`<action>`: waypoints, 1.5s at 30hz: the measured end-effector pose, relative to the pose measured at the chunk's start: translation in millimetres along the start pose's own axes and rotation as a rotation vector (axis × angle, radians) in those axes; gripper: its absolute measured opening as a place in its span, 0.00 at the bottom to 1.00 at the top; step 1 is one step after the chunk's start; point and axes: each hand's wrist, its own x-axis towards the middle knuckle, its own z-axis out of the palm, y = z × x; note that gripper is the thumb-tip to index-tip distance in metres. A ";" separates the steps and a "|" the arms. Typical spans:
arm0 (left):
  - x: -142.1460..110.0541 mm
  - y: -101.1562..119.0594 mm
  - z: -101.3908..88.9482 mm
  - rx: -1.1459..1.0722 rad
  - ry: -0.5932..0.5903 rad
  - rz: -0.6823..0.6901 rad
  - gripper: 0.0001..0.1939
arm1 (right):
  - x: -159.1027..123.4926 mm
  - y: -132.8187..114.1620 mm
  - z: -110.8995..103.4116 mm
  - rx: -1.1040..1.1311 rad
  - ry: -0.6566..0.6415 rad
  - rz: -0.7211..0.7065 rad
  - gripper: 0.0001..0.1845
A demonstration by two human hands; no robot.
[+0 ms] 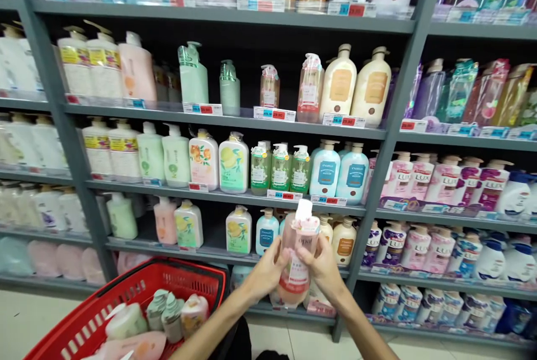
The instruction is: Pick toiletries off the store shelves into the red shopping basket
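Observation:
A clear pink pump bottle with a white top and an "opal" label is held upright in front of the shelves. My left hand grips its left side, thumb toward the label. On the opposite side, my right hand is closed round it, the thumb pressed on the front. Whether a second bottle overlaps behind it I cannot tell. To the lower left, a red shopping basket contains several bottles, among them green pump bottles and a pale pink bottle lying on its side.
Grey shelves with several tiers of pump bottles face me. Similar pink bottles stand on an upper tier, with green bottles lower down. A grey upright post divides the bays. Pale floor tiles show below.

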 end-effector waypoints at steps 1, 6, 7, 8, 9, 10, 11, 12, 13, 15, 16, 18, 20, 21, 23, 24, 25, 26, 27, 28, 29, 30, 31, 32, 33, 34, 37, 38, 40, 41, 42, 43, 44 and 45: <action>12.0 16.6 -2.7 0.045 0.010 0.071 0.46 | 11.4 -17.1 -0.4 -0.023 0.021 -0.036 0.38; 68.6 102.5 -25.9 0.148 0.097 0.281 0.42 | 84.0 -100.3 5.7 -0.138 -0.003 -0.135 0.35; 77.7 116.0 -30.3 0.161 0.083 0.306 0.41 | 98.3 -112.8 7.6 -0.151 -0.014 -0.164 0.36; 86.0 127.5 -34.3 0.182 0.067 0.331 0.42 | 111.7 -123.4 9.5 -0.161 -0.025 -0.196 0.36; 93.5 137.2 -37.8 0.206 0.056 0.357 0.44 | 123.8 -132.3 11.5 -0.170 -0.032 -0.230 0.36; 100.4 145.4 -41.0 0.224 0.050 0.377 0.46 | 134.5 -139.8 13.8 -0.181 -0.040 -0.260 0.37; 106.7 152.6 -44.0 0.236 0.047 0.386 0.48 | 144.1 -146.2 16.3 -0.192 -0.052 -0.284 0.37; 112.6 159.3 -46.9 0.240 0.042 0.385 0.50 | 152.8 -151.9 19.3 -0.203 -0.065 -0.305 0.37; 118.1 166.0 -49.9 0.238 0.031 0.382 0.51 | 160.8 -157.2 22.8 -0.222 -0.078 -0.325 0.37; 128.0 180.8 -56.1 0.234 -0.010 0.404 0.49 | 176.2 -167.6 31.5 -0.272 -0.102 -0.371 0.37; 132.6 189.1 -59.5 0.243 -0.033 0.433 0.48 | 184.2 -173.1 36.8 -0.290 -0.110 -0.393 0.37; 141.3 207.1 -67.1 0.278 -0.058 0.502 0.46 | 201.3 -184.9 48.8 -0.293 -0.118 -0.429 0.40; 150.1 225.4 -75.8 0.301 -0.044 0.529 0.46 | 219.7 -196.8 61.4 -0.274 -0.127 -0.449 0.45; 154.5 233.8 -80.6 0.298 -0.029 0.523 0.45 | 228.8 -202.2 67.3 -0.270 -0.131 -0.452 0.46; 163.1 248.3 -90.6 0.261 0.003 0.492 0.43 | 245.6 -211.7 77.2 -0.281 -0.148 -0.438 0.46; 167.1 254.6 -95.7 0.240 0.012 0.468 0.42 | 252.9 -215.9 81.1 -0.287 -0.158 -0.421 0.47; 170.6 260.6 -100.7 0.223 0.015 0.438 0.42 | 259.1 -220.1 84.3 -0.291 -0.169 -0.393 0.47; 173.8 266.6 -105.4 0.209 0.013 0.403 0.41 | 264.4 -224.6 87.0 -0.298 -0.178 -0.358 0.48; 176.5 273.0 -109.9 0.202 0.012 0.364 0.41 | 269.0 -230.0 89.3 -0.308 -0.183 -0.316 0.50; 179.1 280.2 -114.1 0.198 0.011 0.324 0.40 | 273.2 -236.4 91.3 -0.322 -0.184 -0.270 0.51; 181.5 288.5 -117.7 0.196 0.013 0.287 0.39 | 277.3 -244.3 93.3 -0.339 -0.181 -0.222 0.52; 183.9 297.9 -121.0 0.194 0.014 0.251 0.38 | 281.8 -253.6 95.5 -0.359 -0.173 -0.179 0.53; 186.4 308.3 -123.9 0.193 0.015 0.215 0.36 | 286.8 -264.2 97.8 -0.380 -0.167 -0.144 0.54; 188.9 319.3 -126.4 0.195 0.019 0.178 0.35 | 292.6 -275.8 100.3 -0.398 -0.168 -0.117 0.54; 191.4 330.4 -128.6 0.197 0.028 0.139 0.34 | 298.9 -288.0 102.8 -0.411 -0.176 -0.098 0.53; 193.6 341.1 -130.4 0.203 0.042 0.096 0.32 | 305.5 -300.1 105.3 -0.420 -0.194 -0.082 0.53; 194.7 367.1 -133.5 0.217 0.114 -0.043 0.27 | 321.5 -331.7 111.2 -0.429 -0.282 0.001 0.52; 191.9 373.4 -133.3 0.218 0.137 -0.094 0.26 | 323.3 -339.8 113.0 -0.431 -0.300 0.042 0.54; 179.5 383.5 -130.3 0.210 0.173 -0.206 0.25 | 318.8 -352.6 117.9 -0.432 -0.309 0.150 0.57; 169.7 387.7 -127.4 0.194 0.186 -0.261 0.26 | 312.3 -357.6 121.7 -0.421 -0.298 0.211 0.59; 157.6 391.3 -123.6 0.176 0.198 -0.324 0.27 | 303.1 -361.7 126.6 -0.398 -0.280 0.274 0.60; 143.6 394.5 -119.1 0.143 0.212 -0.383 0.30 | 291.8 -365.0 132.6 -0.359 -0.255 0.336 0.60; 128.0 397.3 -113.8 0.102 0.221 -0.436 0.32 | 278.6 -367.7 139.6 -0.310 -0.222 0.390 0.59; 111.4 399.8 -108.2 0.057 0.228 -0.487 0.34 | 264.4 -369.9 147.1 -0.258 -0.182 0.435 0.59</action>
